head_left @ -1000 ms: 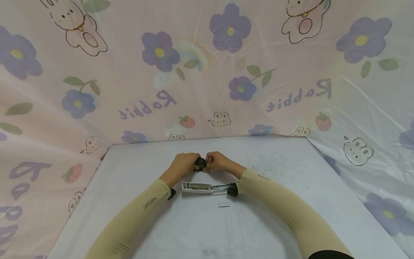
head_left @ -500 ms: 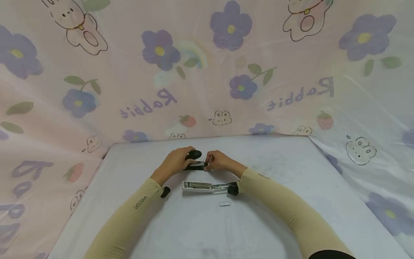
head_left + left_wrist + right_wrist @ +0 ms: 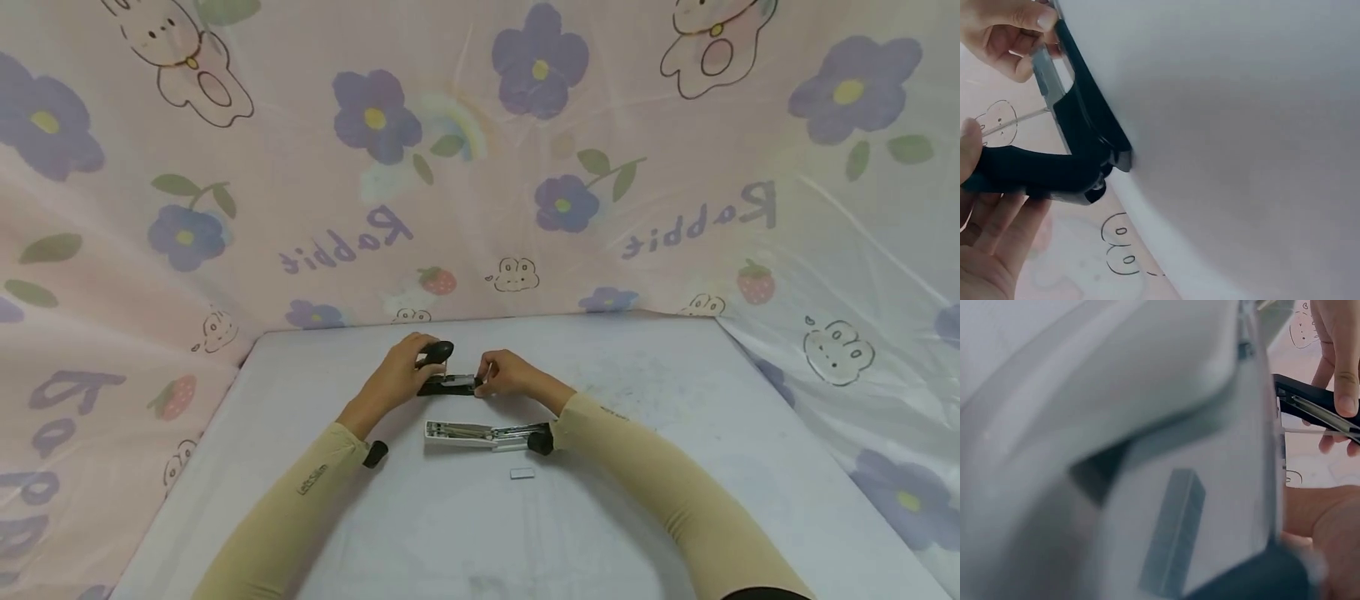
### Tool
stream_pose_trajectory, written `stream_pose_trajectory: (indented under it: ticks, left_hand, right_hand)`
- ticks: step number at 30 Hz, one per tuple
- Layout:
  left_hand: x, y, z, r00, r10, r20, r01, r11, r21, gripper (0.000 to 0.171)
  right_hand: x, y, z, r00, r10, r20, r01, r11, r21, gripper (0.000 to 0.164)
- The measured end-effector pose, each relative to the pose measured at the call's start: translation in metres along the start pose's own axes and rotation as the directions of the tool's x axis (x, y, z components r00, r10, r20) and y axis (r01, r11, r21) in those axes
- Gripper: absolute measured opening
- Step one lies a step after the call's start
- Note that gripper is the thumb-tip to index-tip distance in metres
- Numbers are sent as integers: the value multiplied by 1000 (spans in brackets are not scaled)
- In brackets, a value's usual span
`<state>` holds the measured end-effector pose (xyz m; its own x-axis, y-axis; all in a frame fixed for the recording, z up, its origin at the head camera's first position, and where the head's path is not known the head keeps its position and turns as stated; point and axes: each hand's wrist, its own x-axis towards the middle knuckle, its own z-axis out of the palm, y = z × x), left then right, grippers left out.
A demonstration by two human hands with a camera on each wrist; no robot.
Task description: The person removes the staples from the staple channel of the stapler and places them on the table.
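Note:
A black stapler (image 3: 448, 388) stands on the white table with its top cover swung up. My left hand (image 3: 401, 367) grips the raised cover (image 3: 1029, 169), thumb on one side and fingers on the other. At the front end of the base, my right hand (image 3: 506, 372) pinches the stapler between thumb and fingers; in the left wrist view this hand (image 3: 1010, 31) is at the upper left. A thin rod (image 3: 1016, 120) spans from the cover to the metal magazine (image 3: 1047, 72). Nearer the person lies a second, white stapler (image 3: 457, 434), unfolded, its right end partly hidden by the wrist camera.
A short staple strip (image 3: 522, 473) lies in front of the white stapler, and another pale strip (image 3: 512, 448) lies against its near side. Behind the table (image 3: 637, 533) hangs a printed cloth (image 3: 465, 208). The white stapler blurs large across the right wrist view.
My left hand has moved left and slightly up, raising the black stapler's cover away from the base, so the magazine shows. The right hand has stayed at the front end.

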<state>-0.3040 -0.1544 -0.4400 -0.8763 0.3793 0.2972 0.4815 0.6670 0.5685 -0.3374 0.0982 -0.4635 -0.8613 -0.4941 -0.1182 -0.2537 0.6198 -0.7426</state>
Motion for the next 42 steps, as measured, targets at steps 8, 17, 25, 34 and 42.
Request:
stream_pose_trajectory:
  ticks: [8, 17, 25, 34, 42]
  left_hand:
    - [-9, -5, -6, 996, 62, -57, -59, 997, 50, 56]
    - [-12, -10, -16, 997, 43, -66, -43, 999, -13, 54]
    - [-17, -13, -23, 997, -44, -62, 39, 997, -71, 53]
    - [-22, -17, -26, 995, -71, -72, 65, 994, -92, 57]
    - [-29, -25, -27, 991, -99, -89, 89, 990, -108, 59]
  right_hand:
    - [10, 11, 1, 1000, 5, 15, -5, 999, 37, 28]
    - [6, 6, -1, 1000, 9, 9, -9, 1000, 4, 27]
    - [-1, 0, -2, 1000, -20, 8, 21, 1000, -23, 24]
    - [0, 1, -1, 999, -37, 20, 37, 999, 4, 26]
    - [-2, 1, 0, 999, -31, 20, 31, 1000, 4, 26]
